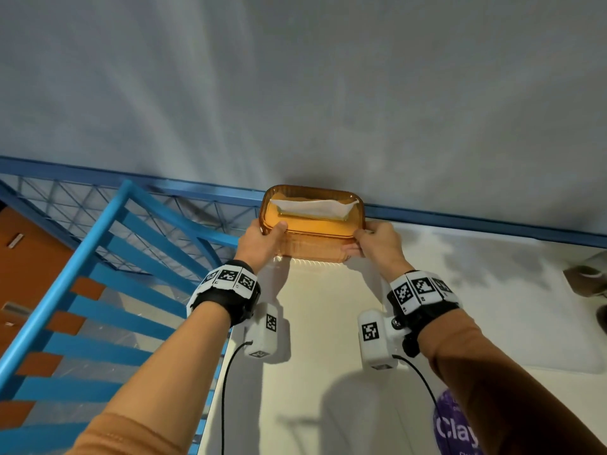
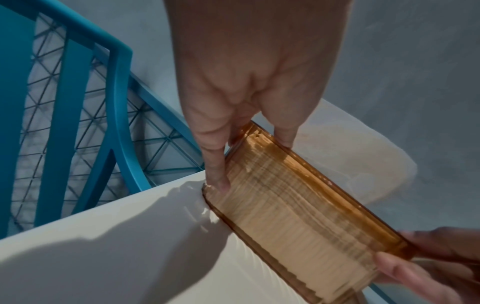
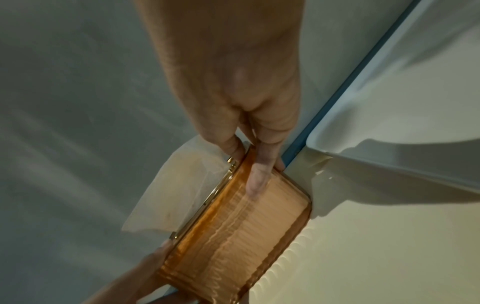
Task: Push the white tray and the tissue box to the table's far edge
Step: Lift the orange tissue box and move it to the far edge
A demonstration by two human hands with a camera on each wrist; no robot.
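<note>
Head view: both hands, left hand [image 1: 259, 239] and right hand [image 1: 377, 241], grip tissue box [image 1: 312, 221].

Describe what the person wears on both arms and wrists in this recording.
Orange-brown long sleeves cover both forearms. Each wrist carries a black strap with white square-coded marker tiles, plus a white box-shaped camera unit bearing a printed code and trailing a thin black cable. Both hands are bare.

The tissue box [image 1: 312, 229] is showing as translucent amber plastic, its side walls ribbed and glossy, its lid smooth. A thin, matt white paper tissue [image 1: 313, 206] is sticking out of the top. The worktop [image 1: 328, 356] is looking smooth and cream with a soft sheen. The white tray [image 3: 389, 127] is appearing smooth and slightly glossy. The blue chair [image 1: 98, 274] is looking like matt painted slats.
</note>
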